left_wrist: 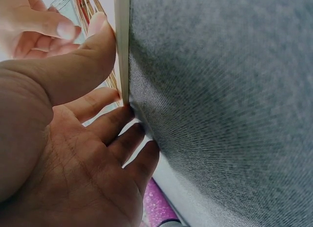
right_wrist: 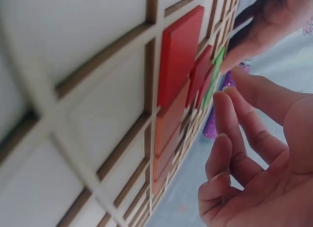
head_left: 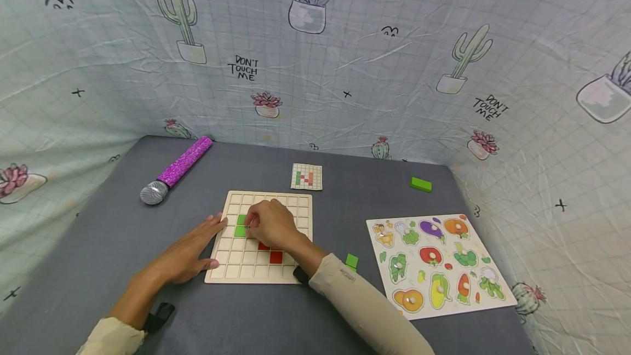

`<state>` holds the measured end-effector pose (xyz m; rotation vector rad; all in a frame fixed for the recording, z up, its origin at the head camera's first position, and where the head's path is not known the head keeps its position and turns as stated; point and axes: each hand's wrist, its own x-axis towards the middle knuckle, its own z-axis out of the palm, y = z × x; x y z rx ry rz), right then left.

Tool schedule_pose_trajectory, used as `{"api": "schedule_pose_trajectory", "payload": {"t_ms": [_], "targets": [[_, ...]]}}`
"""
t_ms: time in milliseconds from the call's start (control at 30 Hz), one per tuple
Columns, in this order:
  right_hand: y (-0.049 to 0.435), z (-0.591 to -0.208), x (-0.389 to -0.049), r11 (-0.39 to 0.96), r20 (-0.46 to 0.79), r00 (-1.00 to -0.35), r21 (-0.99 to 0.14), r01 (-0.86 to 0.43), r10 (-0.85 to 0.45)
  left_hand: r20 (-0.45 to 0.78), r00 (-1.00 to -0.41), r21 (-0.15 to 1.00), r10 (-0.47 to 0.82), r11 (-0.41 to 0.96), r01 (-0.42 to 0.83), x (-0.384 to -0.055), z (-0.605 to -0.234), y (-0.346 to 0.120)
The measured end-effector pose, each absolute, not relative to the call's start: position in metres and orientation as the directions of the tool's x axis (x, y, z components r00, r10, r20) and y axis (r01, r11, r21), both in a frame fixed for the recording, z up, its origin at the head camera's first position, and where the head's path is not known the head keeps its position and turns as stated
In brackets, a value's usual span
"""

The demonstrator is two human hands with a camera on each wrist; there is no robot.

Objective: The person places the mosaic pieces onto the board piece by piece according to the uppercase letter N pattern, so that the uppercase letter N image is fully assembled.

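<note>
A pale gridded board (head_left: 236,262) lies on the dark table. My left hand (head_left: 194,248) rests at its left edge, fingers straight; the left wrist view shows the thumb (left_wrist: 100,46) on the rim. Over the board's middle is my right hand (head_left: 271,223), fingers loosely bent, fingertips close to the green tiles (head_left: 240,230). In the right wrist view nothing shows between its thumb and index finger (right_wrist: 226,102). Red tiles (head_left: 276,257) sit in the grid below that hand, which hides others; the right wrist view shows red tiles (right_wrist: 181,56) and orange-red ones (right_wrist: 168,122).
A small pattern card (head_left: 307,177) lies behind the board. A purple glitter microphone (head_left: 184,163) lies at the back left. On the right are a vegetable puzzle board (head_left: 419,234) and a green block (head_left: 421,184). A loose green tile (head_left: 352,260) lies beside the right forearm.
</note>
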<state>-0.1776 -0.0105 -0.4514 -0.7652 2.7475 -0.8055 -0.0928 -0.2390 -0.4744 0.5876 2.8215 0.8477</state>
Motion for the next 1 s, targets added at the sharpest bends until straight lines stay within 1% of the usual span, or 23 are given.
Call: {"api": "schedule_pose_trajectory", "payload": {"t_ms": [133, 367, 600, 867, 1000], "targets": [[0.001, -0.447, -0.174, 0.702, -0.008, -0.846, -0.562, -0.438, -0.534, -0.037, -0.915, 0.558, 0.401, 0.768, 0.314, -0.093, -0.473, -0.24], [0.022, -0.443, -0.167, 0.707, 0.007, -0.865, -0.573, -0.415, -0.502, -0.055, -0.916, 0.56, 0.396, 0.772, 0.3, -0.093, -0.473, -0.24], [0.048, -0.444, -0.162, 0.651, 0.047, -0.86, -0.633, -0.419, -0.508, -0.065, -0.917, 0.555, 0.394, 0.778, 0.295, -0.093, -0.471, -0.239], [0.076, -0.442, -0.156, 0.647, 0.024, -0.881, -0.669, -0.365, -0.472, -0.07, -0.917, 0.556, 0.392, 0.779, 0.29, -0.094, -0.47, -0.238], [0.09, -0.442, -0.153, 0.646, 0.036, -0.889, -0.674, -0.358, -0.456, -0.071, -0.917, 0.555, 0.393, 0.779, 0.291, -0.094, -0.471, -0.238]]}}
